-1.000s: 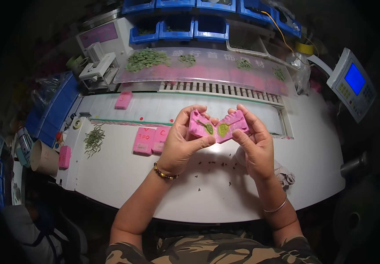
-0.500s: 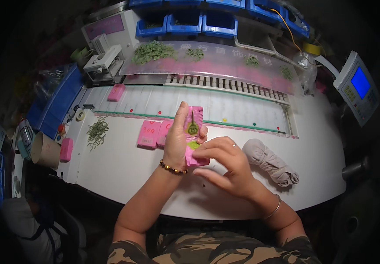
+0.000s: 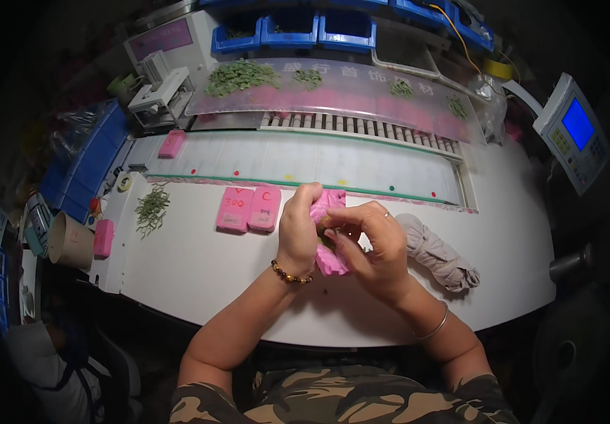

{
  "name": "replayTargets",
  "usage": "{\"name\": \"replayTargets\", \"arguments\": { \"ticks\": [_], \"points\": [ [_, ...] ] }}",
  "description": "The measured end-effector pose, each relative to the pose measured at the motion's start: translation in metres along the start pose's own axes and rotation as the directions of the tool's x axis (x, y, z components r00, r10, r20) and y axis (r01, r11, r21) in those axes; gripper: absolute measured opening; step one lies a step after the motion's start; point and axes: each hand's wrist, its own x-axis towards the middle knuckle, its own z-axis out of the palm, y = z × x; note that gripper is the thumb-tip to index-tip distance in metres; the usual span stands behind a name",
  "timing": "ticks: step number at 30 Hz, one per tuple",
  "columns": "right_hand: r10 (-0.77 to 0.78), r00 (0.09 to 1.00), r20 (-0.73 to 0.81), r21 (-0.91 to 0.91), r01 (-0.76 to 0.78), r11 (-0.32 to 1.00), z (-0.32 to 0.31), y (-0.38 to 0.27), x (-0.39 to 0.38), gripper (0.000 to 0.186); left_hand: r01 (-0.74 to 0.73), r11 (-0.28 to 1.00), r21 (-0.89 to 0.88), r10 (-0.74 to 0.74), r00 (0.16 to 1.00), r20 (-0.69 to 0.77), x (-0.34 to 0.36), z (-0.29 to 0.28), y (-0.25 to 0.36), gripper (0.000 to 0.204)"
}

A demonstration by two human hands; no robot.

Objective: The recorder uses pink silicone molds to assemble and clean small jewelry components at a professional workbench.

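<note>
Just right of the two pink blocks (image 3: 248,209), the left hand (image 3: 298,237) is clamping a pink mould (image 3: 329,233) steady while the right hand (image 3: 375,244) is pinching at its middle.

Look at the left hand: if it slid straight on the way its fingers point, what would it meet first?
The left hand points up-table, away from the person. Beyond the pink mould it grips, it would probably first meet the green-edged white conveyor strip; depth is hard to judge.
</note>
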Motion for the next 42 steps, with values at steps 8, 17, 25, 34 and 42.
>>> {"name": "replayTargets", "arguments": {
  "ticks": [8,17,25,34,42],
  "points": [
    [0.277,0.955,-0.106,0.308,-0.233,0.922,-0.017,-0.014,0.01,0.025,0.109,0.992,-0.059,-0.107,0.994,0.035,0.002,0.006,0.023,0.043],
    [-0.048,0.979,-0.199,-0.112,0.026,0.993,-0.044,0.005,0.012,0.02,0.268,0.951,0.153,-0.308,0.864,0.398,-0.013,0.009,0.028,0.042],
    [-0.129,0.991,-0.029,-0.165,0.123,0.979,-0.041,0.004,0.005,0.019,0.354,0.929,0.107,-0.362,0.81,0.461,-0.012,0.005,0.027,0.018],
    [0.622,0.748,0.233,0.575,-0.622,0.532,-0.042,0.017,-0.014,0.005,0.02,0.977,0.211,-0.101,0.918,0.383,-0.013,0.011,0.022,0.015],
    [0.612,0.718,0.332,0.408,-0.694,0.593,-0.058,0.007,-0.001,0.017,-0.14,0.951,0.274,0.037,0.936,0.351,-0.016,0.012,0.012,0.015]
  ]
}}
